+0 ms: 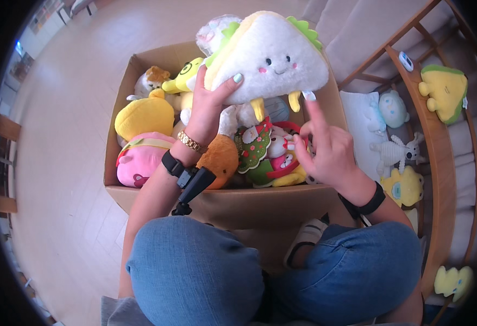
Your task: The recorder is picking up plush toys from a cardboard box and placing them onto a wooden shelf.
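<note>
A white plush sandwich toy (273, 61) with a smiling face, green frilled edges and yellow legs is raised over a cardboard box (222, 203). My left hand (210, 95) grips its lower left corner, thumb on the front. Beside its lower right edge, my right hand (328, 146) has the index finger extended at a small white tag (309, 95); whether finger and tag touch is hard to tell. Inside the box lie a yellow plush (144, 118), a pink plush (147, 157), an orange-brown plush (220, 161) and a green Christmas-patterned piece (255, 146), among several others.
On the right, a curved wooden rack (438, 163) bears a yellow-green triangular plush (444, 93) and a small white device (406, 61). Within it are a blue plush (393, 108), a white ribbed plush (397, 153) and a yellow plush (405, 186). My knees flank the box's near side.
</note>
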`<state>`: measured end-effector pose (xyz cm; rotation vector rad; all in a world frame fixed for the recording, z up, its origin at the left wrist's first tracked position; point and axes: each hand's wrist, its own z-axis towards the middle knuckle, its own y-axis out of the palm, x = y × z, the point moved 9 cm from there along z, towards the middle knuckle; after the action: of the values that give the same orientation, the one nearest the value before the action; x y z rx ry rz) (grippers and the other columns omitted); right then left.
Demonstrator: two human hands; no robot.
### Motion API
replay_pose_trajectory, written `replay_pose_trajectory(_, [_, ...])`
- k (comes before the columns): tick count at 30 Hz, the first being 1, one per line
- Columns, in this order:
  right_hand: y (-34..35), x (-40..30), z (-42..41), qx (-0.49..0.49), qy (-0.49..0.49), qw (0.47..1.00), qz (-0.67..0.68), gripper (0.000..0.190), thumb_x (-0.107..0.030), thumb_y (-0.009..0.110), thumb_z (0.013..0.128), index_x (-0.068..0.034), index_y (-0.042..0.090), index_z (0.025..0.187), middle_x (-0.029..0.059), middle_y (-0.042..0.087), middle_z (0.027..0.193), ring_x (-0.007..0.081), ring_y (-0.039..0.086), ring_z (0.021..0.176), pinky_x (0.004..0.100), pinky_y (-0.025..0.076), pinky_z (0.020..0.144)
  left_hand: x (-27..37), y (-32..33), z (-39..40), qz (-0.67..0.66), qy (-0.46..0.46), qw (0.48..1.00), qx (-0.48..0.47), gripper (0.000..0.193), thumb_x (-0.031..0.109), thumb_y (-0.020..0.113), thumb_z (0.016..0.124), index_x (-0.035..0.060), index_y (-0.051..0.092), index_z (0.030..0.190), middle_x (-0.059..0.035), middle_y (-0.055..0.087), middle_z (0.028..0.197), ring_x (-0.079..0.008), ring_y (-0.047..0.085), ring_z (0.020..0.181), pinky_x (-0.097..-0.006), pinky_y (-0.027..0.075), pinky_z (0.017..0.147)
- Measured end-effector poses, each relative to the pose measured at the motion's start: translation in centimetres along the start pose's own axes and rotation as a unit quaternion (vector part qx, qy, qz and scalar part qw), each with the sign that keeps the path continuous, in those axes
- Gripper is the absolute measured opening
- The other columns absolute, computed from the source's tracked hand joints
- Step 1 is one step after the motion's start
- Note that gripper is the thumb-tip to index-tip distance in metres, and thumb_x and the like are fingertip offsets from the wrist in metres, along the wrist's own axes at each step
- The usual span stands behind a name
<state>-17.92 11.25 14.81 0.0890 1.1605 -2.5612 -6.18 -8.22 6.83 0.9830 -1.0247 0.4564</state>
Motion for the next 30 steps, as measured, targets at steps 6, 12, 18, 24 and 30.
replay_pose_trajectory(6, [4.3, 1.1, -2.5, -0.228, -0.021, 0.967, -0.114, 0.06, -0.013, 0.066, 0.08, -0.001, 0.051, 0.137, 0.0074, 0.063, 0.066, 0.0223, 0.061, 0.05, 0.0342, 0.049, 0.05, 0.0, -0.6, -0.8, -0.005, -0.015, 0.999, 0.041, 0.069, 0.015, 0.075, 0.084, 0.0031, 0.034, 0.139, -0.0146, 0.056, 0.127, -0.0234, 0.061, 0.113, -0.0366, 0.055, 0.09])
replay_pose_trajectory(12, [2.0, 1.0, -0.2, -0.094, 0.035, 0.991, -0.086, 0.061, -0.012, 0.067, 0.078, -0.001, 0.052, 0.136, 0.0074, 0.065, 0.069, 0.0211, 0.062, 0.052, 0.0341, 0.049, 0.05, 0.2, 0.0, -0.3, 0.003, -0.006, 1.0, 0.004, 0.072, 0.016, 0.075, 0.084, 0.0023, 0.033, 0.141, -0.0148, 0.056, 0.128, -0.0238, 0.06, 0.114, -0.0374, 0.054, 0.091])
replay_pose_trajectory(18, [0.9, -0.1, -0.1, -0.06, -0.013, 0.996, -0.064, 0.048, -0.013, 0.067, 0.078, 0.001, 0.061, 0.124, 0.0082, 0.066, 0.07, 0.0214, 0.063, 0.053, 0.0339, 0.05, 0.051, -0.1, 0.0, -0.1, 0.002, -0.015, 1.0, 0.003, 0.077, 0.015, 0.076, 0.083, 0.0014, 0.029, 0.143, -0.0157, 0.055, 0.129, -0.0245, 0.059, 0.115, -0.0378, 0.053, 0.092])
replay_pose_trajectory(24, [3.5, 0.6, -2.5, -0.161, -0.015, 0.985, -0.054, 0.015, -0.015, 0.067, 0.079, -0.008, 0.064, 0.066, 0.0054, 0.058, 0.053, 0.0223, 0.06, 0.049, 0.0346, 0.049, 0.05, -0.4, -0.8, -0.6, -0.009, -0.017, 0.999, 0.038, 0.083, 0.017, 0.077, 0.083, 0.0005, 0.025, 0.146, -0.0168, 0.054, 0.13, -0.0251, 0.06, 0.114, -0.0375, 0.054, 0.092])
replay_pose_trajectory(30, [3.7, -1.9, -1.5, -0.133, -0.071, 0.988, -0.027, 0.017, -0.012, 0.07, 0.076, -0.007, 0.07, 0.092, 0.0048, 0.062, 0.06, 0.0216, 0.061, 0.05, 0.0333, 0.049, 0.05, 0.1, 0.1, -0.4, -0.003, -0.012, 1.0, -0.001, 0.085, 0.015, 0.078, 0.082, -0.001, 0.023, 0.146, -0.018, 0.054, 0.13, -0.0256, 0.06, 0.114, -0.0375, 0.054, 0.091])
